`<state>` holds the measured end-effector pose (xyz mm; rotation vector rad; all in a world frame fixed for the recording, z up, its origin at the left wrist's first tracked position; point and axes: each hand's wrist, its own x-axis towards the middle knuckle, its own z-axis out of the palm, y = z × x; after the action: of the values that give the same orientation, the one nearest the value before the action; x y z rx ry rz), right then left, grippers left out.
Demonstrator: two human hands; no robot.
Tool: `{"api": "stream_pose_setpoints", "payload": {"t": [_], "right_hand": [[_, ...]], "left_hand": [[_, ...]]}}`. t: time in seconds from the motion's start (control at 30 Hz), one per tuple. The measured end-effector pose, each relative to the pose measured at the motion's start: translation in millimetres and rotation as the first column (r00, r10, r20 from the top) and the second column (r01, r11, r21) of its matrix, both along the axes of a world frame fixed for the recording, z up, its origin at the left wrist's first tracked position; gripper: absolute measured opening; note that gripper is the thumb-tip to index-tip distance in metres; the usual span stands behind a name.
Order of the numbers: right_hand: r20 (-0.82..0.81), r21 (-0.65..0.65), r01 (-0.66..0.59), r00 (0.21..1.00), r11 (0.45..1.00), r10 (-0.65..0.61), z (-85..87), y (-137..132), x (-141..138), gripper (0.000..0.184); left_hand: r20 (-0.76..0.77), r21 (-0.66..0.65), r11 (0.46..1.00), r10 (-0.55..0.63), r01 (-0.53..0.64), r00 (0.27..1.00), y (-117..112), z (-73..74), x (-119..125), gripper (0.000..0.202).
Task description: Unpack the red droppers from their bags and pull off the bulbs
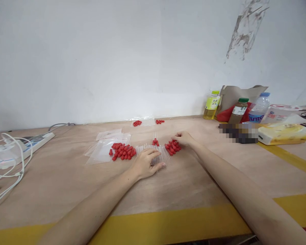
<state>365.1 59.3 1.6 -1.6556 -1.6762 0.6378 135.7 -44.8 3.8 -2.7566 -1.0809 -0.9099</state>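
Observation:
My left hand point(146, 162) rests on a row of clear thin tubes point(163, 152) lying side by side on the table, its fingers curled over them. My right hand point(183, 137) reaches into a small heap of red rubber caps point(172, 147), fingertips pinched at the heap's top edge; what they pinch is too small to make out. A second heap of red caps point(122, 151) lies left of the tubes, partly on clear plastic bags point(102, 149). A capped tube point(155, 141) lies just behind the row.
More red caps point(137, 123) and clear bags lie near the wall. A power strip with white cables point(22, 147) sits at the left. Bottles point(212, 104), a paper bag point(234, 97) and a tissue pack point(285, 133) stand at the right. Yellow tape point(168, 223) marks the table's front edge.

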Motion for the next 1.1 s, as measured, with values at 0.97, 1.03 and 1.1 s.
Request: {"api": "stream_pose_setpoints", "payload": {"t": [0.97, 1.03, 1.1], "right_hand": [[0.383, -0.012, -0.025, 0.923, 1.000, 0.028, 48.0, -15, -77, 0.028], [0.428, -0.073, -0.015, 0.903, 0.997, 0.045, 49.6, -9, -93, 0.031], [0.460, -0.128, -0.003, 0.886, 0.992, 0.062, 48.4, -5, -104, 0.029]], "left_hand": [[-0.052, 0.145, 0.989, 0.016, -0.008, 0.999, -9, -8.3, -16, 0.035], [-0.021, 0.146, 0.989, 0.027, -0.023, 0.999, -16, -10.2, -24, 0.038], [0.030, 0.132, 0.989, 0.057, -0.061, 0.998, -22, -11.4, -31, 0.042]]}}
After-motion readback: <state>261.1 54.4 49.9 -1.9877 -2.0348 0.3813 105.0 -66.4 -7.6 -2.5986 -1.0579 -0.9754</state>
